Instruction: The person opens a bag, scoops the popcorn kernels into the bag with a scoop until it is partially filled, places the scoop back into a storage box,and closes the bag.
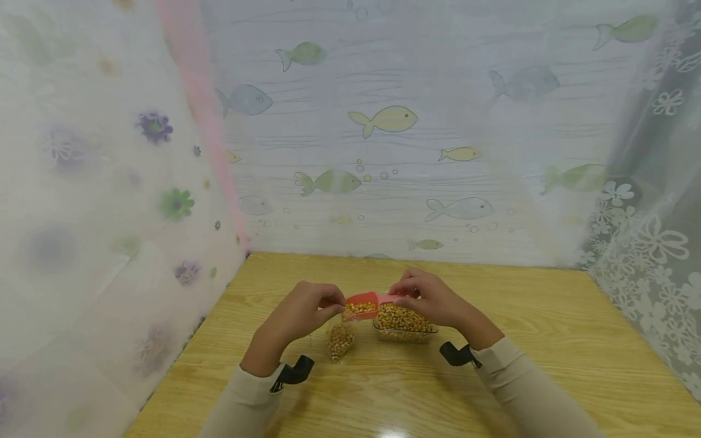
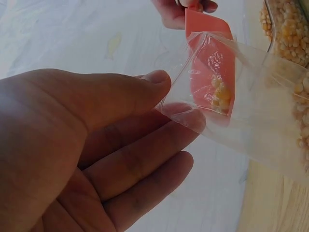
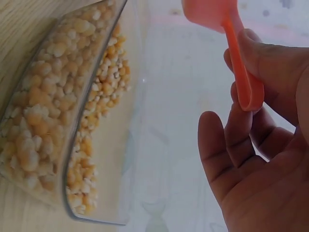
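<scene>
My left hand (image 1: 296, 313) pinches the rim of a clear plastic bag (image 2: 263, 116) between thumb and fingertips. The bag hangs from it, with corn kernels (image 1: 341, 342) in its lower part. My right hand (image 1: 432, 298) grips the handle (image 3: 237, 63) of a pink scoop (image 2: 207, 26) between thumb and fingers. Corn kernels lie in the scoop. Its front end is at the bag's mouth, and in the left wrist view the clear film overlaps it. Below the right hand stands a clear rectangular container (image 1: 408, 337) holding many corn kernels (image 1: 402, 317).
The wooden table (image 1: 526, 340) spreads out on both sides of the container. A curtain with printed fish (image 1: 391, 118) hangs behind it. Flowered sheets (image 1: 66, 243) close off the left side, and a lacy sheet (image 1: 657, 304) the right.
</scene>
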A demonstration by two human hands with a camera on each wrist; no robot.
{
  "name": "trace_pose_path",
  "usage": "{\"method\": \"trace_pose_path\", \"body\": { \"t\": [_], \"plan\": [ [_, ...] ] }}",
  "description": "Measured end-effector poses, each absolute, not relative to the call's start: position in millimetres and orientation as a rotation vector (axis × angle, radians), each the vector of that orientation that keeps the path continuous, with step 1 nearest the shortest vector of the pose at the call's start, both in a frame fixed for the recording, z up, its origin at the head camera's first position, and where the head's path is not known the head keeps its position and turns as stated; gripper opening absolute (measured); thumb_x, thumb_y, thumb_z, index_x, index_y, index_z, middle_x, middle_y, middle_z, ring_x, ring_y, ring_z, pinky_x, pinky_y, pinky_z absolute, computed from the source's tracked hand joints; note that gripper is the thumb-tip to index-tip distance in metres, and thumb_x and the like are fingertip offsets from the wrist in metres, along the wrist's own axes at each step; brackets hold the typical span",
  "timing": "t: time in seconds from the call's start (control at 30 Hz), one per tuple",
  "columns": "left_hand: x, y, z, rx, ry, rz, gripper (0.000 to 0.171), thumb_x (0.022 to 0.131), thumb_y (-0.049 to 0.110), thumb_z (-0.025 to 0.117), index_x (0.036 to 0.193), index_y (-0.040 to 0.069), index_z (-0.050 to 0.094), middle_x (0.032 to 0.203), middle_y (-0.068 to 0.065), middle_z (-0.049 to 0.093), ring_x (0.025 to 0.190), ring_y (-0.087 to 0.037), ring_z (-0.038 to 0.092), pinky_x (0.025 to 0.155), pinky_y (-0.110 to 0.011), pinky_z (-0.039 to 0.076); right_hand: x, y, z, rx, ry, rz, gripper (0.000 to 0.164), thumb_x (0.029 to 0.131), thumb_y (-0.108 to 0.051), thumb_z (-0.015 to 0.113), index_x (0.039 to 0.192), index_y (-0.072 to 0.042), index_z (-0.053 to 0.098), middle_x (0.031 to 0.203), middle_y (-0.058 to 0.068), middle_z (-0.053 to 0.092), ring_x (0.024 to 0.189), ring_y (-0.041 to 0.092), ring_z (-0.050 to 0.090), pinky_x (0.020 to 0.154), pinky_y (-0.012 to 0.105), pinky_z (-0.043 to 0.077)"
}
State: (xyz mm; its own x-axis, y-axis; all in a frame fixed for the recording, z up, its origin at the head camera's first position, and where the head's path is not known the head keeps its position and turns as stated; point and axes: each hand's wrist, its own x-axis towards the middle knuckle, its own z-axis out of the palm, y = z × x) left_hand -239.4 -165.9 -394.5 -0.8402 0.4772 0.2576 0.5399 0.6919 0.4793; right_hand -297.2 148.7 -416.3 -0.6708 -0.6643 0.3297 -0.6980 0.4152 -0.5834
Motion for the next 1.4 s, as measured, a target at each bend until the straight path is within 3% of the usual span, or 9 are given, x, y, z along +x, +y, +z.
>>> {"method": "trace_pose_path", "body": {
  "t": [0.6, 1.4],
  "plan": [
    [-238, -162, -397, -0.844, -2.791, -0.865, 0.006, 0.099, 0.024, 0.073, 0.102, 0.021, 0.077, 0.097, 0.015, 0.075, 0.091, -0.002, 0.072, 0.083, -0.029, 0.06, -295, 136, -376, 1.406, -2.642, 0.737, 0.01, 0.097, -0.017, 0.074, 0.106, -0.016, 0.079, 0.095, -0.006, 0.059, 0.081, 0.007, 0.051, 0.072, 0.027, 0.049],
    [-240, -160, -393, -0.874, -2.778, -0.844, 0.009, 0.098, 0.021, 0.073, 0.104, 0.015, 0.078, 0.1, 0.009, 0.077, 0.091, -0.006, 0.074, 0.082, -0.028, 0.061, -291, 118, -334, 1.466, -2.726, 0.481, 0.012, 0.098, -0.017, 0.074, 0.107, -0.012, 0.079, 0.1, -0.001, 0.061, 0.087, 0.011, 0.056, 0.079, 0.031, 0.054]
  ]
}}
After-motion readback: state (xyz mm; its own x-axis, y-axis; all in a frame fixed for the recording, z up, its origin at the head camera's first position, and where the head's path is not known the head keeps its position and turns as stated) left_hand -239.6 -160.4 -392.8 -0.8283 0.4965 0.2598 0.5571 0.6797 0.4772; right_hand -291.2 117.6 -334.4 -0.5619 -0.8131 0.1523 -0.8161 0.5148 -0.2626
